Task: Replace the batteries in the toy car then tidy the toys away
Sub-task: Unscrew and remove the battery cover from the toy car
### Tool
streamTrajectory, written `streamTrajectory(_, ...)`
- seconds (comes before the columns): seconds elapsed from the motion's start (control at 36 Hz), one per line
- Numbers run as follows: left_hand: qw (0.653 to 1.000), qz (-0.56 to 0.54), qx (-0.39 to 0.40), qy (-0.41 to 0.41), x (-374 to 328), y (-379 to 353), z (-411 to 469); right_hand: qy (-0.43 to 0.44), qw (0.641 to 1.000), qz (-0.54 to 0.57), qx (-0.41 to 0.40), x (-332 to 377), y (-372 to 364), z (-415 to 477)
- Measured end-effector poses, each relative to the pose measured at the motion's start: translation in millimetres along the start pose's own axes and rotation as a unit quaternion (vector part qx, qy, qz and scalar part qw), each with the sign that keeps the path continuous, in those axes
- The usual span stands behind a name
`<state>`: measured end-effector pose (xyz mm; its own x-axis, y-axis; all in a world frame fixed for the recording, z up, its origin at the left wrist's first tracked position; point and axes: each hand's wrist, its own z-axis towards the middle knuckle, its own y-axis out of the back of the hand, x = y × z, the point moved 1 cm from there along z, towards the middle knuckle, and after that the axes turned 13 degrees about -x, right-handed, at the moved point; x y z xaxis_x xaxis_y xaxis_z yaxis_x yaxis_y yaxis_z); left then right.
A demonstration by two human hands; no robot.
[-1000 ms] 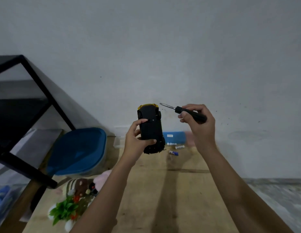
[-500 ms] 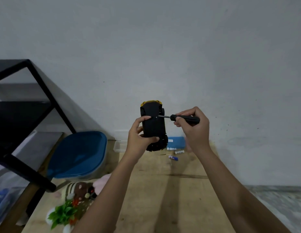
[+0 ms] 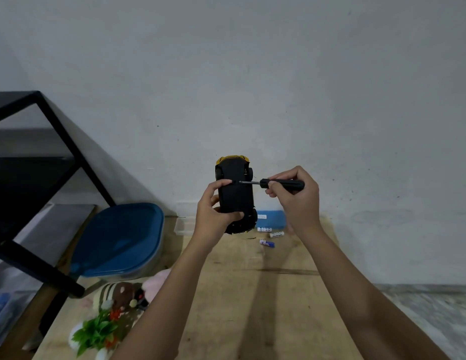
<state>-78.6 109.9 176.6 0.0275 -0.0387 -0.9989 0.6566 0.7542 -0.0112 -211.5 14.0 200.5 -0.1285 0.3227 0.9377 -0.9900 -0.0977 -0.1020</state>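
My left hand (image 3: 213, 214) grips a yellow toy car (image 3: 235, 197), held up in front of the wall with its black underside facing me. My right hand (image 3: 297, 201) holds a black-handled screwdriver (image 3: 281, 183) level, its tip touching the car's underside near my left forefinger. Below the hands, three small batteries (image 3: 267, 242) lie loose on the wooden table (image 3: 252, 294) near the wall.
A blue-lidded clear tub (image 3: 117, 240) stands at the left. A small clear box (image 3: 183, 219) and a blue box (image 3: 272, 219) sit by the wall. Plush toys (image 3: 128, 294) and a plastic plant (image 3: 96, 333) lie at front left. A black metal frame (image 3: 57, 141) rises at the left.
My right hand swung the screwdriver from above the car down to level and set its tip on the car's underside. The car stays in my left hand.
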Motion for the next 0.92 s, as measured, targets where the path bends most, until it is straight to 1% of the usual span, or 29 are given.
streamTrajectory(0.67, 0.995, 0.068, -0.014, -0.068, 2, -5, 3, -0.124, 0.989, 0.046, -0.064, -3, -1, 6)
streamTrajectory(0.78, 0.994, 0.084, -0.018, -0.071, 3, -5, 4, -0.105, 0.992, 0.019, -0.063, -3, -1, 4)
streamTrajectory(0.92, 0.992, 0.105, -0.024, -0.067, 9, -3, 5, -0.04, 0.994, -0.086, -0.053, 3, -3, -2)
